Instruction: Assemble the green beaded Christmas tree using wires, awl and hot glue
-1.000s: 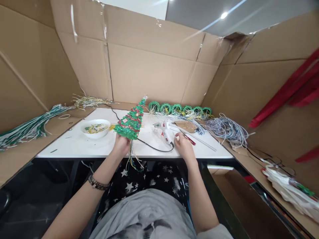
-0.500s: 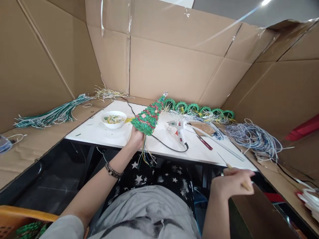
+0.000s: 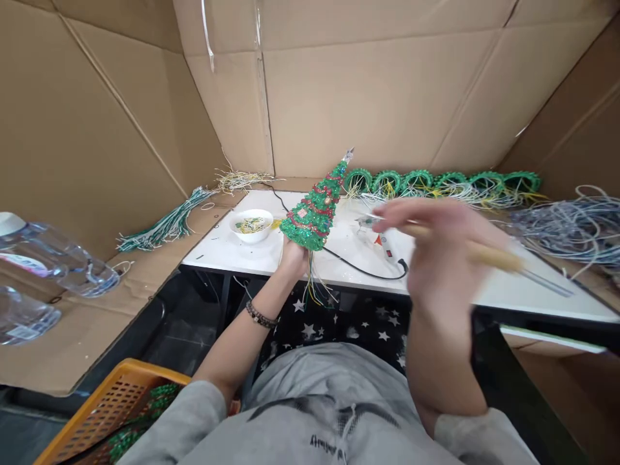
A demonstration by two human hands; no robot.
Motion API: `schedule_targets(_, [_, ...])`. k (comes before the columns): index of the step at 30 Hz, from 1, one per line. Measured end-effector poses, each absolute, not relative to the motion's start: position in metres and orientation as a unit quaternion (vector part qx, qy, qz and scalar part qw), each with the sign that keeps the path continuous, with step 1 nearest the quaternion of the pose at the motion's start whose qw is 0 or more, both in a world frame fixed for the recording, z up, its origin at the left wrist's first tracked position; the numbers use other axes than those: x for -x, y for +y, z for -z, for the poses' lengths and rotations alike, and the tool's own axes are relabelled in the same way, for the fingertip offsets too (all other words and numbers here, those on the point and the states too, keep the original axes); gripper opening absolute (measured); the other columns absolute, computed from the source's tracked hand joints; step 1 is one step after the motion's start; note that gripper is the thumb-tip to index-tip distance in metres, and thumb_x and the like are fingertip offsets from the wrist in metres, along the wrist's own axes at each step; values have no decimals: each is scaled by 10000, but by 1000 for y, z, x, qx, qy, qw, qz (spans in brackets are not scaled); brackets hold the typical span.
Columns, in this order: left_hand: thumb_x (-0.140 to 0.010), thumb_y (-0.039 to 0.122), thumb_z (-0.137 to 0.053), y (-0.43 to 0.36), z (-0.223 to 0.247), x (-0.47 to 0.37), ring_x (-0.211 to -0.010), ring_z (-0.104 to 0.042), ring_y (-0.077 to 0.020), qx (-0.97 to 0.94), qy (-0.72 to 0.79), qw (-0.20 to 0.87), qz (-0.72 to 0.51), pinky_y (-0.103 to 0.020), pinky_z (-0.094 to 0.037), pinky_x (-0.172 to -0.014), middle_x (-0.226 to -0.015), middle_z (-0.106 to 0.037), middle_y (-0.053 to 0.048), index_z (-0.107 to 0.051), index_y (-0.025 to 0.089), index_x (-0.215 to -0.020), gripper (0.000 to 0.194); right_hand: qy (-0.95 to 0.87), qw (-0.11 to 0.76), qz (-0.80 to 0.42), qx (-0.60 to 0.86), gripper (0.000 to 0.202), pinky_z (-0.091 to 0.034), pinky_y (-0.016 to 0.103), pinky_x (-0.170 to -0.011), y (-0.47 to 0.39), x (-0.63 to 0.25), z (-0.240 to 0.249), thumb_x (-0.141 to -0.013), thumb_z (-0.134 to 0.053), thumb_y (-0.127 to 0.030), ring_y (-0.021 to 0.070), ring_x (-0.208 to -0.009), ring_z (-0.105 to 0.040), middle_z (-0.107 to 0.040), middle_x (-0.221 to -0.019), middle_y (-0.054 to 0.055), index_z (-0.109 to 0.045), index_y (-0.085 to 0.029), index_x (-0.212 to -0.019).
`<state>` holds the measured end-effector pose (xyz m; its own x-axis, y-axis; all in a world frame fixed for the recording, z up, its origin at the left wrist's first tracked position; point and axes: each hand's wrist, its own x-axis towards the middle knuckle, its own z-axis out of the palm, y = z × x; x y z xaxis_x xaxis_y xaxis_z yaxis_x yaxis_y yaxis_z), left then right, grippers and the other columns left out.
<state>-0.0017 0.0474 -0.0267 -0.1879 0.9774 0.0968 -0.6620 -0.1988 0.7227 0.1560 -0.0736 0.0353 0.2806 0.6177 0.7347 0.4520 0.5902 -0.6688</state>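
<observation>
Your left hand grips the green beaded tree from beneath, its tip leaning right, wires hanging below, over the near edge of the white table; your right hand, blurred, is closed around a wooden-handled tool, its tip hard to make out, in front of the glue gun, with the white bowl left of the tree

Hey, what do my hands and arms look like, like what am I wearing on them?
Your left hand and right hand have no gloves. A dark beaded bracelet circles your left wrist; your right wrist shows none. Light grey sleeves end near the elbows. Rings: can't tell.
</observation>
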Motion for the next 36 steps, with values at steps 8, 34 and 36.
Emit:
schedule_targets(8, [-649,338,-832,49,29,2,-817,-703,-199,-311,257,568,-717,-334,-561,-789,-760,-725,-13,-677,208,-938,353,-558,737,-198,325,564,-495,281,-730,-3,-97,-24,-982,-404,-595,100,-682,-603,-578,-618,-17,-602,-196,-635])
schedule_targets(34, [-981,358,-392,50,28,5,-891,-698,-194,-286,255,613,-691,-320,-556,-803,-894,-757,-68,-693,170,-972,355,-547,737,-171,359,563,-421,258,-621,-6,-92,-20,-934,-471,-649,84,-599,-546,-570,-575,-27,-615,-196,-633])
schedule_targets(36, [-971,366,-402,50,28,5,-876,-698,-199,-286,252,614,-691,-325,-558,-789,-851,-748,-65,-688,171,-968,347,-548,734,-175,360,561,-414,259,-614,-7,-91,-19,-934,-471,-650,83,-580,-527,-545,-562,-33,-597,-197,-627])
